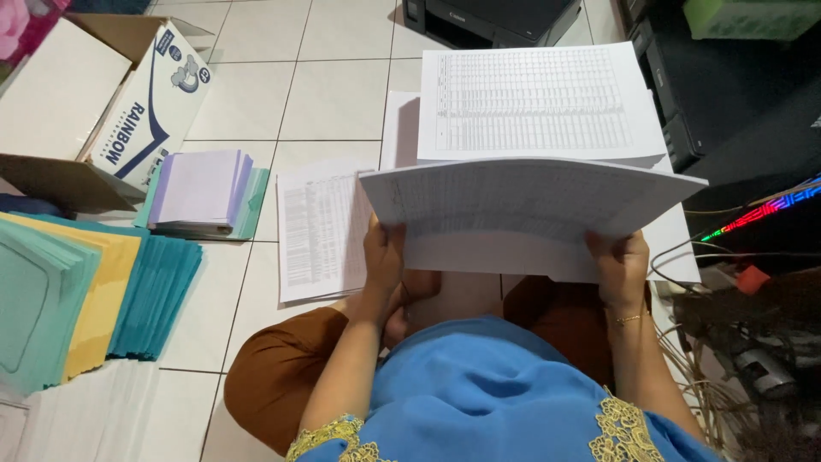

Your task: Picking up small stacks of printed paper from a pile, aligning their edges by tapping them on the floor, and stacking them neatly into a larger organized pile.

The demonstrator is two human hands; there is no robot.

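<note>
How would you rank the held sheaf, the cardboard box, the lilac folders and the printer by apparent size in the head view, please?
1. Held sheaf
2. Cardboard box, partly cropped
3. Printer, mostly cropped, so unsure against the lilac folders

Person seen from above, head cam. Top: bright blue garment (487, 389), smooth fabric, loose over torso. Short sleeves w/ gold-yellow lace trim at the hems, floral/scroll pattern, one band on the left sleeve (338, 438) & one on the right sleeve (629, 432). Forearms bare below the trim. Thin gold bracelet (629, 320) round the right wrist. Lower half: rust-brown trousers or skirt (274, 372), plain, no print; can't tell which.
</note>
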